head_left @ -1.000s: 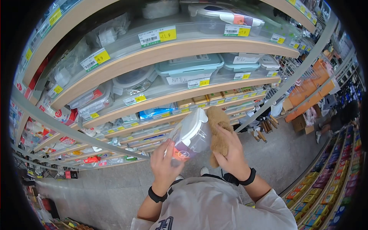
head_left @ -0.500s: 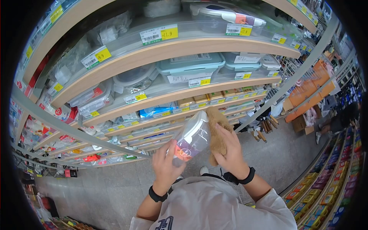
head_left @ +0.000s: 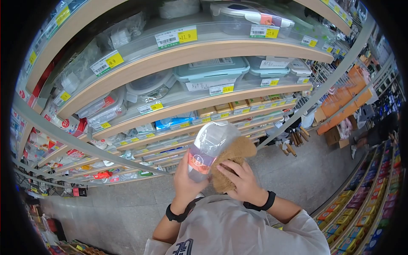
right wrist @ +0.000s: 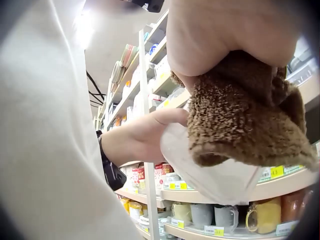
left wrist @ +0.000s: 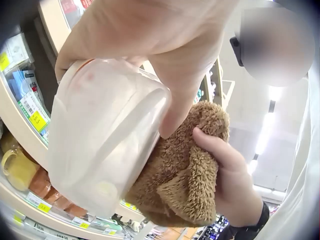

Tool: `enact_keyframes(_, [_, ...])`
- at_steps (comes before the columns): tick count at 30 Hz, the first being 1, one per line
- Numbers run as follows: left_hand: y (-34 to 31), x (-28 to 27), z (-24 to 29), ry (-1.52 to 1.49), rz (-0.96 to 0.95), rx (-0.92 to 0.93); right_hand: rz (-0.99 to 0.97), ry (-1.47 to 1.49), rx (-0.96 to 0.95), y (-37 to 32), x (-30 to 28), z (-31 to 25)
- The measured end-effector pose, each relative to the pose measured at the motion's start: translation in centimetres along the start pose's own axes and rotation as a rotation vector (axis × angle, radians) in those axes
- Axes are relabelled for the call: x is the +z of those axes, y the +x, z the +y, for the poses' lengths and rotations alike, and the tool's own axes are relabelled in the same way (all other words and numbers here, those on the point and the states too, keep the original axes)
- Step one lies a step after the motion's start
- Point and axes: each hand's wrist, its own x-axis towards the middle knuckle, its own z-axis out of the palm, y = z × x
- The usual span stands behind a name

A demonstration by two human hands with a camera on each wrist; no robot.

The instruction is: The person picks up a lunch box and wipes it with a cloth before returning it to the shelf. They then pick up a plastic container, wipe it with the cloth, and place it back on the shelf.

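In the head view, my left hand point(head_left: 185, 182) grips the clear container point(head_left: 212, 138) round its labelled end, off the shelves. My right hand point(head_left: 245, 183) grips a brown cloth point(head_left: 238, 149) against its side. I judge the wiping under way, not finished; how much surface is done, I cannot tell. Shelf edges point(head_left: 191, 55) and a grey rail point(head_left: 93, 148) bound me ahead and to the left; I read freer room over the floor point(head_left: 293, 170) to my right.

In the left wrist view, my left fingers curl over the container, and the cloth meets its side, beside my thumb.

In the right wrist view, the cloth is bunched under my right hand, its fingertips hidden; the container sits behind it, near a shelf edge.
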Motion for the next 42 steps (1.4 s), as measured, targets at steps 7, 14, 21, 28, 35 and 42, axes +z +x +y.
enact_keyframes(7, [-0.2, -0.5, -1.2, -0.174, -0.013, -0.033, 0.060, 0.152, 0.185, -0.1, 0.1, 2.5])
enact_keyframes(14, [-0.8, -0.9, -1.8, -0.128, -0.054, -0.021, 0.293, 0.497, 0.385, 1.9, -1.4, 4.1])
enact_keyframes(21, [-1.5, -0.7, -1.3, -0.608, -0.057, -0.150, 0.141, 0.949, 0.749, 0.0, -0.2, 3.5])
enact_keyframes(28, [-0.7, -0.9, -0.8, -0.730, -0.095, -0.247, 0.198, 0.547, 0.418, 0.4, 0.3, 3.1])
enact_keyframes(35, [-0.5, -0.1, -0.7, -0.678, -0.190, -0.273, 0.392, 0.443, 0.341, 2.8, -1.1, 2.7])
enact_keyframes(42, [0.5, 0.8, -2.0, -0.687, -0.046, -0.188, -0.043, 0.005, -0.065, 0.8, 1.7, 0.2])
